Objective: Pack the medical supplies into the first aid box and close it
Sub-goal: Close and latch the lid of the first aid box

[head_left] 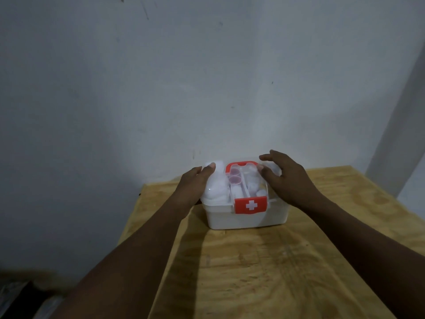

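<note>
A white first aid box (246, 218) stands on the wooden table, its clear lid (243, 183) lying down over it. A red latch with a white cross (251, 205) hangs at the front and a red handle (241, 165) lies flat on top. White supplies and a pink-capped item show through the lid. My left hand (195, 185) rests flat on the lid's left side, fingers spread. My right hand (285, 178) lies over the lid's right side with fingers apart; whether it touches the lid is unclear.
The wooden table (264, 272) reaches toward me, with its left edge close beside the box. A grey wall rises right behind the box. Dark objects (20, 295) lie on the floor at lower left.
</note>
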### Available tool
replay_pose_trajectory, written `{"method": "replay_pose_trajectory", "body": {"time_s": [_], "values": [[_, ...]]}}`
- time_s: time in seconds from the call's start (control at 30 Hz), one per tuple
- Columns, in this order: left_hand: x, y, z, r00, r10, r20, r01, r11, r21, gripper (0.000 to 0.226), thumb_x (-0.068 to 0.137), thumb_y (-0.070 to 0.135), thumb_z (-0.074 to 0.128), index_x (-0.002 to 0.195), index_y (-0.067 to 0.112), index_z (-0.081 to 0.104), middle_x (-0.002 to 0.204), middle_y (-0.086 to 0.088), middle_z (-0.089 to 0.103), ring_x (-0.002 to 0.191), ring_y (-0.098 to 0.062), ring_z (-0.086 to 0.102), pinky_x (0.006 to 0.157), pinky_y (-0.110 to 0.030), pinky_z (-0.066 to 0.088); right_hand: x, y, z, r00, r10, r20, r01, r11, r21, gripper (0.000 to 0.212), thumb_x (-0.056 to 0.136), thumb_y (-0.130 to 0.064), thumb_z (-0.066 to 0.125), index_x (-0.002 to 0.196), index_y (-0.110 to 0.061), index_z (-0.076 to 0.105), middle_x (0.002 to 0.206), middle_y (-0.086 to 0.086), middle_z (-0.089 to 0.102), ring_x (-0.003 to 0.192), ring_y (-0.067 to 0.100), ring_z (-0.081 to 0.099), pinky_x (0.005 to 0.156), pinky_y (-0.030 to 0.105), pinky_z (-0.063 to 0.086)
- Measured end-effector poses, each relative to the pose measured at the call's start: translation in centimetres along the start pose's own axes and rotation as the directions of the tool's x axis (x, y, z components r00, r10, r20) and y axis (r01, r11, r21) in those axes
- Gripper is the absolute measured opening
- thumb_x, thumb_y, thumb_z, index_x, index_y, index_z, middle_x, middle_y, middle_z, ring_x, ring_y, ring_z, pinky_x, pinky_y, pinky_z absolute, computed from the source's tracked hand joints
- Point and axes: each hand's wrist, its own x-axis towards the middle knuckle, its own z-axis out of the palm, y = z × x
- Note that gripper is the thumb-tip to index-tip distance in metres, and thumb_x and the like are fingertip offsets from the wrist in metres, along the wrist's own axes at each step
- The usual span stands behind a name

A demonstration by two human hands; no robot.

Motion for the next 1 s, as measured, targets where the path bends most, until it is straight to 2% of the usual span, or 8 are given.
{"method": "replay_pose_trajectory", "body": {"time_s": [0.07,0.17,0.33,0.43,0.57,0.63,0.77,1.0], "values": [[0.1,0.3,-0.3,0.999,0.039,0.003,-0.039,0.992,0.121,0.032,0.094,0.055,0.055,0.105,0.026,0.063,0.117,-0.003,0.068,0.104,-0.024,0.067,0.098,-0.047,0.054,0.1,0.1,0.0,1.000,-0.008,0.011,0.008,1.000,0.001,0.046,0.097,-0.046,0.049,0.137,-0.023,0.053,0.154,0.002,0.042,0.140,0.022,0.040,0.112,0.042,0.032],[0.5,1.2,-0.8,0.982,0.187,-0.023,-0.162,0.902,0.401,0.058,0.094,0.055,0.056,0.140,0.021,0.051,0.147,-0.005,0.054,0.127,-0.026,0.056,0.107,-0.044,0.047,0.9,0.0,-0.8,0.997,-0.023,0.080,0.031,0.995,-0.098,0.049,0.095,-0.049,0.050,0.137,-0.024,0.052,0.152,0.002,0.044,0.140,0.022,0.039,0.113,0.046,0.033],[0.0,3.8,1.8,0.939,0.340,-0.046,-0.272,0.819,0.506,0.056,0.101,0.047,0.044,0.152,0.023,0.038,0.160,-0.004,0.037,0.144,-0.026,0.039,0.115,-0.043,0.036,2.5,-1.8,-1.6,0.994,-0.105,0.042,0.112,0.966,-0.234,0.047,0.098,-0.046,0.046,0.139,-0.025,0.049,0.156,0.005,0.039,0.147,0.023,0.028,0.114,0.049,0.028],[-0.3,2.9,3.5,0.935,0.353,0.009,-0.286,0.741,0.607,0.052,0.102,0.045,0.042,0.149,0.024,0.042,0.158,-0.002,0.040,0.143,-0.025,0.040,0.116,-0.044,0.036,1.2,-1.9,0.3,0.986,-0.165,0.004,0.158,0.940,-0.301,0.047,0.097,-0.047,0.039,0.133,-0.022,0.057,0.144,0.004,0.055,0.135,0.022,0.047,0.106,0.041,0.040],[0.1,2.4,3.3,0.932,0.363,-0.026,-0.285,0.774,0.566,0.042,0.102,0.031,0.046,0.142,0.021,0.051,0.151,-0.002,0.050,0.137,-0.024,0.048,0.110,-0.038,0.039,0.1,-1.5,1.2,0.957,-0.181,-0.226,0.117,0.955,-0.271,0.049,0.088,-0.043,0.040,0.106,-0.013,0.074,0.106,0.003,0.076,0.095,0.019,0.069,0.077,0.025,0.046],[-0.3,2.3,3.3,0.923,0.381,-0.048,-0.294,0.782,0.550,0.041,0.100,0.029,0.048,0.140,0.021,0.054,0.150,-0.001,0.052,0.136,-0.023,0.049,0.110,-0.038,0.039,-0.5,-1.1,1.5,0.926,-0.222,-0.305,0.148,0.957,-0.248,0.050,0.089,-0.043,0.041,0.096,-0.009,0.076,0.094,0.006,0.078,0.083,0.022,0.072,0.074,0.025,0.048],[-0.9,1.9,3.5,0.895,0.413,-0.170,-0.292,0.829,0.476,0.035,0.099,0.028,0.053,0.132,0.022,0.063,0.143,0.001,0.059,0.129,-0.020,0.056,0.104,-0.034,0.044,-1.8,0.4,2.4,0.903,-0.300,-0.308,0.222,0.939,-0.262,0.053,0.089,-0.048,0.046,0.108,-0.008,0.074,0.107,0.009,0.076,0.098,0.027,0.072,0.087,0.039,0.055],[-1.7,0.8,3.8,0.826,0.488,-0.281,-0.358,0.840,0.408,0.029,0.097,0.027,0.056,0.119,0.018,0.073,0.131,0.001,0.068,0.123,-0.018,0.061,0.093,-0.024,0.041,-2.4,1.7,2.0,0.865,-0.473,-0.165,0.372,0.827,-0.421,0.070,0.083,-0.068,0.047,0.118,-0.011,0.068,0.123,0.007,0.069,0.117,0.030,0.058,0.096,0.042,0.043]]}}
